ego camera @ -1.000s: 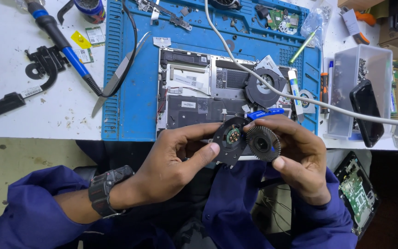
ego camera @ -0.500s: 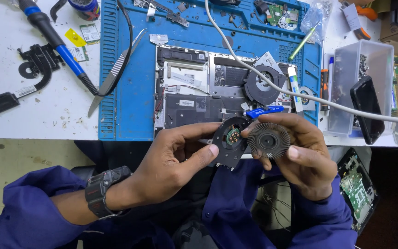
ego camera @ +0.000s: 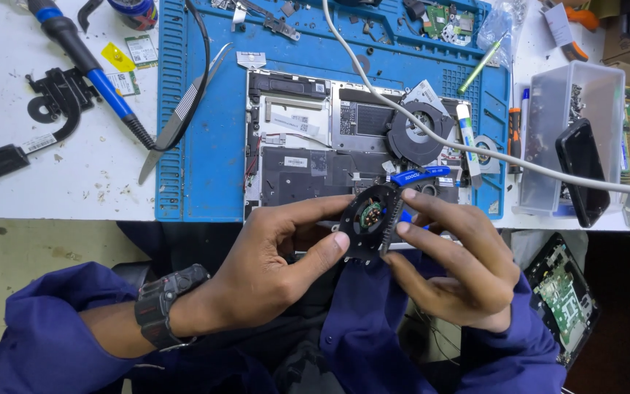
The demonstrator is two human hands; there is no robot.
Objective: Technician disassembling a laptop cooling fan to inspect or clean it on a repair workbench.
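Note:
My left hand (ego camera: 271, 263) pinches a black laptop fan housing (ego camera: 362, 219) by its left rim and lower edge; a copper coil shows at its centre. My right hand (ego camera: 453, 270) holds the black finned fan rotor (ego camera: 394, 219), turned edge-on and pressed against the housing's right side. Both hands hover just off the table's front edge, over my blue sleeves. Behind them an opened laptop base (ego camera: 315, 146) lies on a blue work mat (ego camera: 205, 160), with a second fan (ego camera: 421, 131) still mounted in it. A blue-handled tool (ego camera: 417, 175) rests on the laptop just above my fingers.
A white cable (ego camera: 519, 157) crosses the mat diagonally. Metal tweezers (ego camera: 180, 117) and a blue-gripped iron (ego camera: 89, 66) lie at left, beside a black bracket (ego camera: 52, 102). A clear plastic box (ego camera: 577, 109) with a dark phone (ego camera: 583, 171) stands at right. A green circuit board (ego camera: 563, 299) sits below the table.
My right hand has turned the rotor from facing me to edge-on and brought it against the housing. My left hand has kept its hold on the housing.

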